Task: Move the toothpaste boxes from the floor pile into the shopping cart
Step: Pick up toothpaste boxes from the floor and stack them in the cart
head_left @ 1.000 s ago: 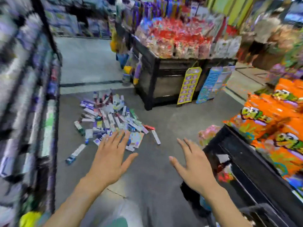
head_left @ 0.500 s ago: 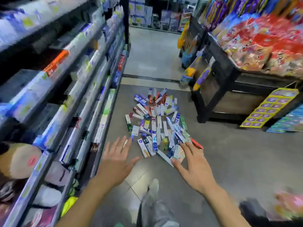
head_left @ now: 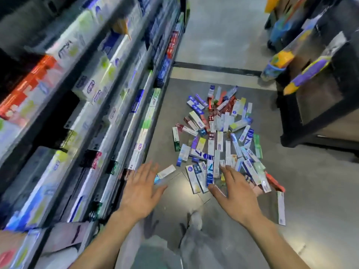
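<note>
A pile of toothpaste boxes (head_left: 217,136), white, blue, red and green, lies scattered on the grey floor ahead of me. My left hand (head_left: 140,189) is stretched out with fingers spread and holds nothing; it hovers over the floor just left of a lone white box (head_left: 166,171). My right hand (head_left: 236,193) is also spread and empty, hovering over the near edge of the pile. Another single box (head_left: 281,207) lies apart at the right. The shopping cart is out of view.
A tall shelf unit (head_left: 93,105) packed with boxed goods runs along the left. A black display stand (head_left: 318,98) with hanging packets stands at the right. The aisle floor (head_left: 221,32) continues beyond the pile. My legs and a shoe (head_left: 195,220) show below.
The view has swung left and down, away from the snack bins and the cart side. The pile now lies nearer and more central. Both hands have stayed spread and reached closer to the boxes.
</note>
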Demonstrator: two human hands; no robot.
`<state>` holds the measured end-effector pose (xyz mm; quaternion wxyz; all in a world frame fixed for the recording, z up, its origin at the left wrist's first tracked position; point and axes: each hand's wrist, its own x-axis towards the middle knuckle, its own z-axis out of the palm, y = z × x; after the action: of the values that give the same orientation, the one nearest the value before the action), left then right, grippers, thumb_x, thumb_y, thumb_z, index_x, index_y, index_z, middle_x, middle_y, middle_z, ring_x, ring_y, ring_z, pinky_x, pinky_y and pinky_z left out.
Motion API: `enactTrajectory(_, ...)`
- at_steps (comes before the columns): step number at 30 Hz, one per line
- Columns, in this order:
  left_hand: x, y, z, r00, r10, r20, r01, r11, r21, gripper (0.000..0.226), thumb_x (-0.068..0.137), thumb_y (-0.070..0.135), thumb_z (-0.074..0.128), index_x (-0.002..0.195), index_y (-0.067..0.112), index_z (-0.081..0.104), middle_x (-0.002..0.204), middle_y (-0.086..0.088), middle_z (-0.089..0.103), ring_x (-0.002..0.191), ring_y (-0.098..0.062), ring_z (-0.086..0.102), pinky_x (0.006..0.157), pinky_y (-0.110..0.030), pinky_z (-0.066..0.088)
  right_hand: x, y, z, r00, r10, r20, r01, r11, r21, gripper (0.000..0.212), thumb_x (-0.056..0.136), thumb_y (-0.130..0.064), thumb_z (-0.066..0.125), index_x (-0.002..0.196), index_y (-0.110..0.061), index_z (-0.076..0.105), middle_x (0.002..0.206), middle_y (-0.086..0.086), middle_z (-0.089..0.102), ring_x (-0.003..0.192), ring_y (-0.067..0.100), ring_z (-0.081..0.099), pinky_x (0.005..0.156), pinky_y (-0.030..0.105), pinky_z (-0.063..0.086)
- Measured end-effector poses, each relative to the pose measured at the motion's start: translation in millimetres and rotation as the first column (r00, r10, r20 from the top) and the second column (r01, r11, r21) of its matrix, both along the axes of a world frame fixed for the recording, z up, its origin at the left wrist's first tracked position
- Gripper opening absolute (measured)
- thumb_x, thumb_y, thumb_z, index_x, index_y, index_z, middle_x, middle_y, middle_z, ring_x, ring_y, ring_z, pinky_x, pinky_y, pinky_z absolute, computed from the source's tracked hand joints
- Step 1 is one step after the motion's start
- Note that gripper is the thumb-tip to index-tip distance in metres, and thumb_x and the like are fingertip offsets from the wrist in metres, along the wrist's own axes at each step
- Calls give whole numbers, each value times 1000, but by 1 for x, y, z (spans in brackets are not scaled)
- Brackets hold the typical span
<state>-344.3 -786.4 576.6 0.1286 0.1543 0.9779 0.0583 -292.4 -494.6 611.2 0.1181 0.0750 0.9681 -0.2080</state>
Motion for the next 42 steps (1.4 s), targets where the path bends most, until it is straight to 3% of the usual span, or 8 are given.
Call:
enactTrajectory(7, -75, 10, -151, 993, -23, 112, 18, 999, 45, 76, 101, 64, 21, 139, 6, 54, 144, -17, 54, 131, -35, 55, 104, -55, 46, -75, -4, -161, 988, -12, 157, 21, 998, -55, 115, 74, -93, 3, 154, -17, 33, 159, 10, 35, 146, 28, 31, 119, 38, 27)
enactTrajectory(10, -103, 8, -240, 996, 1, 89, -9, 996, 89, 69, 98, 57, 39, 145, 6, 46, 146, -19, 51, 133, -36, 51, 106, -54, 44, -97, -14, -253, 978, -52, 203, 70, 994, -84, 98, 83, -83, 27, 153, -15, 35, 157, 10, 37, 144, 27, 33, 118, 40, 31)
enactTrajectory(13, -123, 1, -343, 995, 30, 93, -38, 996, 84, 76, 96, 58, 33, 146, 3, 43, 148, -21, 48, 135, -37, 47, 108, -54, 42, -110, -22, -357, 968, -116, 221, 154, 975, -161, 81, 92, -68, 48, 151, -16, 36, 153, 8, 42, 141, 25, 36, 116, 40, 32)
enactTrajectory(20, -125, -23, -615, 990, 3, 143, -1, 1000, -16, 83, 94, 66, 25, 153, 8, 34, 154, -16, 42, 132, -38, 49, 108, -53, 40, -116, -27, -616, 957, -172, 232, 213, 963, -165, 67, 93, -54, 58, 146, -15, 44, 144, 10, 49, 134, 28, 44, 107, 37, 36)
enactTrajectory(25, -149, -22, -698, 998, -6, 64, 6, 1000, -12, 76, 93, 64, 41, 148, 12, 36, 149, -10, 44, 114, -38, 56, 91, -50, 46, -129, -24, -703, 964, -177, 199, 203, 972, -117, 66, 92, -50, 58, 143, -11, 45, 141, 14, 51, 130, 31, 47, 104, 38, 39)
enactTrajectory(31, -176, -13, -734, 991, 68, 118, -55, 992, -109, 88, 90, 54, 61, 155, 10, 21, 149, -11, 39, 131, -33, 38, 101, -51, 37, -137, -31, -745, 964, -248, 93, 241, 967, 82, 63, 90, -51, 61, 139, -14, 46, 132, 17, 53, 118, 37, 47, 92, 45, 45)
enactTrajectory(37, -179, -9, -734, 930, 278, 240, -278, 960, -37, 50, 83, 54, 66, 109, 23, 37, 120, -5, 53, 115, -28, 48, 82, -37, 39, -148, -37, -747, 955, -272, 120, 251, 954, 163, 86, 84, -59, 67, 147, -12, 33, 133, 18, 47, 123, 36, 44, 92, 45, 47)
enactTrajectory(42, -162, 2, -724, 857, 420, 298, -463, 882, 87, 54, 76, 55, 69, 99, 22, 32, 104, -7, 60, 94, -35, 57, 76, -40, 49, -150, -45, -750, 929, -338, 151, 320, 939, 129, 70, 78, -57, 73, 118, -6, 47, 117, 20, 52, 111, 40, 51, 85, 45, 48)
